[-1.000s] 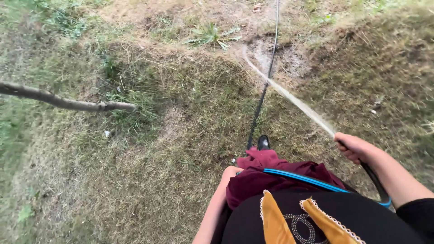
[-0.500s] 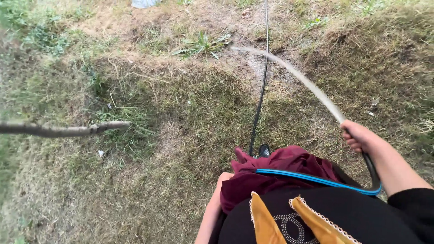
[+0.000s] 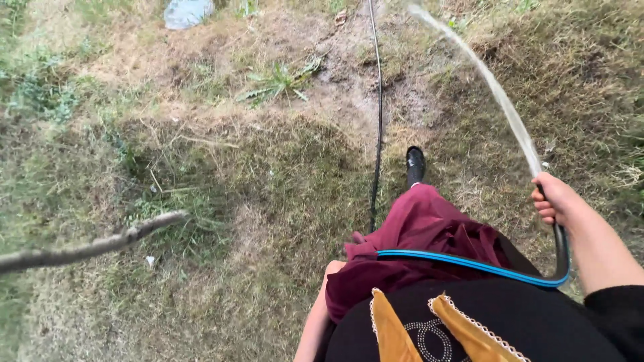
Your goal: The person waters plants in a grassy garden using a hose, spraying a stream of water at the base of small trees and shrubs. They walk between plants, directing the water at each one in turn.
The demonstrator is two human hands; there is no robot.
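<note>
Here, head view: right hand (image 3: 557, 200) is closed in a fist round the hose (image 3: 469, 263) end, fingers wrapped tight. The hose is black with a blue stripe; from the fist it drops down, curves under the forearm, then runs left across the skirt (image 3: 416, 241) at the waist. A water jet (image 3: 493, 87) leaves the top of the fist and arcs up-left, away from the skirt, to the top edge. Left hand (image 3: 333, 269) sits at the skirt's left edge, mostly hidden by the maroon cloth; cannot tell if it is open or grips anything, though the cloth is bunched just beside it. A black shoe (image 3: 415, 163) is just above the skirt, on grass. A thin black line (image 3: 378, 114), maybe more hose, runs from the skirt's upper left straight up past a wet dirt patch (image 3: 402, 100). Stick (image 3: 94, 247) pokes in well left of the skirt, tilted. Weed (image 3: 278, 80) is up-left of the skirt, near the line. A pale blue-grey thing (image 3: 186, 11) lies far up-left at the top edge, blurred.
</note>
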